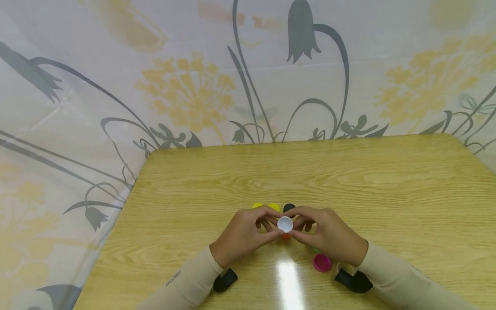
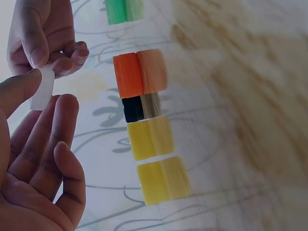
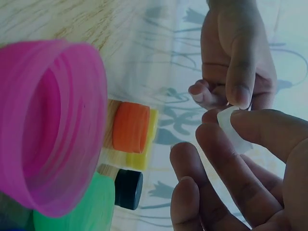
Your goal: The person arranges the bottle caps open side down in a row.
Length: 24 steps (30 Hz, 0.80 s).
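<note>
A small white bottle cap (image 1: 285, 224) is held up over the table, its hollow side towards the head camera. My left hand (image 1: 246, 230) pinches one side of it between thumb and fingertips. From the opposite side my right hand (image 1: 331, 232) pinches it in the same way, so the two hands almost meet. In the left wrist view the cap (image 2: 43, 90) appears edge-on under the thumb. An orange cap (image 1: 286, 236) shows just below the white one in the head view, partly covered.
Two yellow caps (image 1: 274, 207) and a black cap (image 1: 289, 208) lie beyond the hands. A magenta cap (image 1: 322, 262) lies near my right wrist, with a green cap (image 3: 101, 204) beside it, mostly hidden in the head view. A patterned curtain (image 1: 255, 77) hangs behind the wooden table (image 1: 310, 172).
</note>
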Each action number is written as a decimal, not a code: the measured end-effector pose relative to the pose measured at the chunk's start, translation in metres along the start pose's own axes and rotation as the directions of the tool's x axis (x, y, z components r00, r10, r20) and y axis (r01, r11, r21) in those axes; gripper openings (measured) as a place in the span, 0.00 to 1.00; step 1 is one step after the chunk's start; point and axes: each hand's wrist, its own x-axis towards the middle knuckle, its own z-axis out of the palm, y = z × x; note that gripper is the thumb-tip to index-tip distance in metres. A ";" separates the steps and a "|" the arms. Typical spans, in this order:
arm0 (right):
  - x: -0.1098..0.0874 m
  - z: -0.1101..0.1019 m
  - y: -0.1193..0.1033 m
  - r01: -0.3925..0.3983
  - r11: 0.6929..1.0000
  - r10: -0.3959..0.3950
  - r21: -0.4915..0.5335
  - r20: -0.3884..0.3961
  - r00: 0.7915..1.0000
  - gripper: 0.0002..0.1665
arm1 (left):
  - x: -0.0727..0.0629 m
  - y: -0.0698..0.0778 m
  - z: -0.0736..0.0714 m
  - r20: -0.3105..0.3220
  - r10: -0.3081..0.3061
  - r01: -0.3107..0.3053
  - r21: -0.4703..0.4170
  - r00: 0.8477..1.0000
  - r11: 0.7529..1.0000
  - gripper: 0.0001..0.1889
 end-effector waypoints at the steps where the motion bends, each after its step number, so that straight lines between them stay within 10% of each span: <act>1: 0.000 0.000 0.000 -0.009 1.000 0.009 0.016 0.002 1.000 0.19 | 0.000 0.000 0.000 -0.003 0.006 -0.006 -0.001 1.000 1.000 0.15; 24: 0.001 -0.005 -0.002 -0.217 0.922 0.191 0.319 0.111 0.975 0.10 | 0.000 0.001 0.002 -0.038 0.164 -0.160 0.089 0.986 0.983 0.14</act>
